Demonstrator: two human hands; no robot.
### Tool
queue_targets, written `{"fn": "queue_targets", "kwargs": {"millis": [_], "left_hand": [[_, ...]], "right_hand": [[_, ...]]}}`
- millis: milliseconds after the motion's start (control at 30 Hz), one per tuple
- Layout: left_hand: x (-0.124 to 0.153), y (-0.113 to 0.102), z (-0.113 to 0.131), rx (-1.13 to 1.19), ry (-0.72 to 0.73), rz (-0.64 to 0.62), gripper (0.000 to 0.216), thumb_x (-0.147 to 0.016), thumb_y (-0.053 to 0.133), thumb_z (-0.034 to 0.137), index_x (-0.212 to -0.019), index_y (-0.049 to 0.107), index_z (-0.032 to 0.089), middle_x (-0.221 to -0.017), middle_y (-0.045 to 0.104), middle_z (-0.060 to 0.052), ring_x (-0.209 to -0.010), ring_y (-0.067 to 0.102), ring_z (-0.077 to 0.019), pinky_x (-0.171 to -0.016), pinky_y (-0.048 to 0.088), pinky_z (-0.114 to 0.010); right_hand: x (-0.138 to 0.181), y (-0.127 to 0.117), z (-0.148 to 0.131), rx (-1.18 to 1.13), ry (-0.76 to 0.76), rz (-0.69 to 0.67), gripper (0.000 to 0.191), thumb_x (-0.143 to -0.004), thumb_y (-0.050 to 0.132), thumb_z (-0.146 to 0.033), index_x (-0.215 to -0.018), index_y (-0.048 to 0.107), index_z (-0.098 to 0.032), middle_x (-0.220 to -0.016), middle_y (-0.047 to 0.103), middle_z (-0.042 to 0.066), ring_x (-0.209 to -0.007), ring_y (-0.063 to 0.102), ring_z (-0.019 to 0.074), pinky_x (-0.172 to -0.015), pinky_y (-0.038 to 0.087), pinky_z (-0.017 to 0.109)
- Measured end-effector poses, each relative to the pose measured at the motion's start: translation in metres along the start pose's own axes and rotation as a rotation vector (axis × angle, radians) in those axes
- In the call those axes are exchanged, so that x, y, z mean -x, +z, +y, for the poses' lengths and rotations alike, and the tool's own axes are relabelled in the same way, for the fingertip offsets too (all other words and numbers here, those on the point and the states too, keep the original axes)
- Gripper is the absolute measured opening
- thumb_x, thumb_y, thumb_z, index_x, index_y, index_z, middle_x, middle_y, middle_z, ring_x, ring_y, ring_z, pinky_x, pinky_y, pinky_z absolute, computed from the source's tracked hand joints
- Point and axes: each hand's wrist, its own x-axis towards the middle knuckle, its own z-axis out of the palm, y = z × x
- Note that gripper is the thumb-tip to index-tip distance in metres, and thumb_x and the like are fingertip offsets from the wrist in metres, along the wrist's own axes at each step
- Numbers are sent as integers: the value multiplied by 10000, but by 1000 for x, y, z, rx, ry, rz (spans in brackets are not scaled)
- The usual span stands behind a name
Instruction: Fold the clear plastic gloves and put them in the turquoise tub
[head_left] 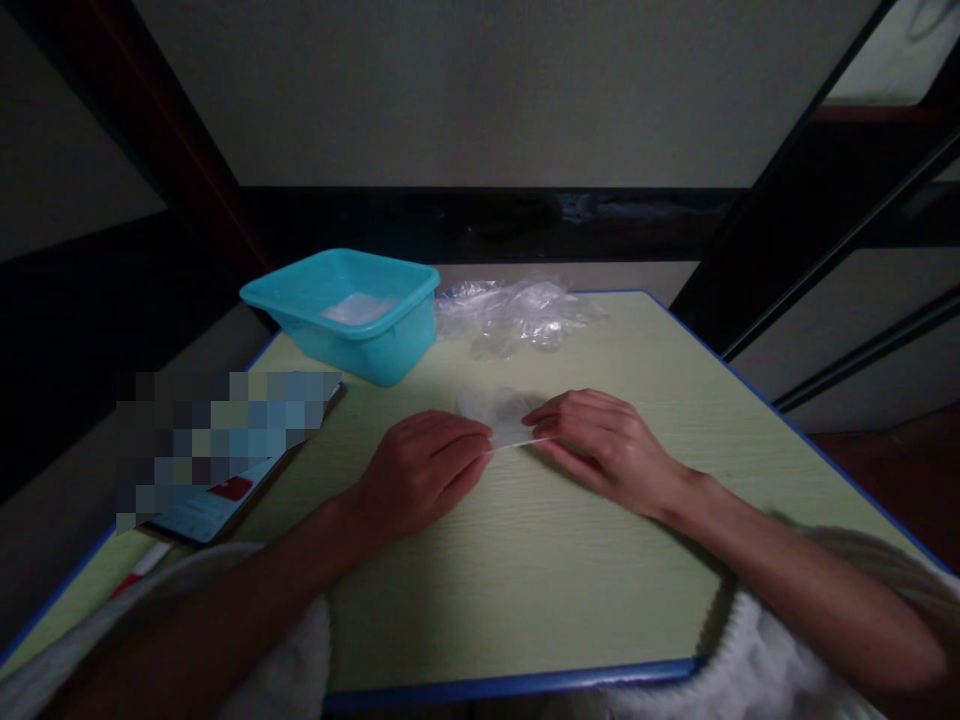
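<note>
Between my two hands, low over the middle of the table, is a small clear plastic bag (504, 418). My left hand (425, 468) pinches the near left corner of the bag. With thumb and fingers closed, my right hand (600, 445) grips its near right edge. The near edge is drawn straight between them, and the far part of the bag lies toward the back of the table. Whether anything is inside the bag I cannot tell.
A turquoise plastic basket (397, 345) with whitish pieces inside stands at the back left. Beside it lies a crumpled heap of clear plastic (525, 312). A phone or tablet (202, 515), partly blurred out, is at the left edge, near a red-and-white pen-like stick (142, 568). Blue edging (517, 687) borders the table.
</note>
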Motion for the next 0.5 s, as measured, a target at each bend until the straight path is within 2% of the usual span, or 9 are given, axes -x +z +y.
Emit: {"fn": "queue_targets", "kwargs": {"millis": [100, 233, 333, 433, 500], "left_hand": [[-1, -2, 1, 81, -85, 2, 98, -859, 514, 151, -848, 611, 142, -830, 712, -68, -740, 668, -152, -693, 540, -269], [-3, -6, 3, 157, -158, -55, 141, -867, 524, 214, -964, 607, 153, -903, 716, -69, -813, 676, -156, -746, 546, -273], [-6, -7, 7, 226, -224, -69, 138, -851, 545, 217, -945, 615, 144, -900, 720, -74, -787, 680, -164, -737, 548, -272], [-11, -10, 14, 385, -376, -109, 135, -819, 574, 260, -863, 629, 144, -825, 723, -68, -715, 679, -184, -675, 554, -286], [-14, -12, 18, 650, -526, -204, 171, -808, 580, 300, -877, 632, 152, -799, 723, -57, -698, 680, -190, -639, 553, -288]], "right_hand": [[-2, -4, -3, -98, 28, 8, 154, -909, 457, -186, -894, 594, -117, -839, 680, 95, -789, 621, 175, -709, 498, 316], [-4, -17, -11, -248, 81, 44, 113, -899, 473, -154, -933, 580, -142, -864, 681, 78, -792, 631, 151, -686, 513, 278], [-4, -30, -20, -342, 126, 108, 111, -880, 494, -132, -934, 576, -184, -864, 683, 50, -796, 642, 150, -678, 519, 274], [-6, -41, -27, -461, 270, 265, 61, -854, 550, -188, -816, 578, -228, -724, 659, 3, -660, 623, 134, -560, 492, 248], [-9, -44, -26, -589, 431, 333, 108, -829, 590, -247, -725, 565, -230, -604, 596, -24, -527, 552, 107, -460, 432, 223]]}}
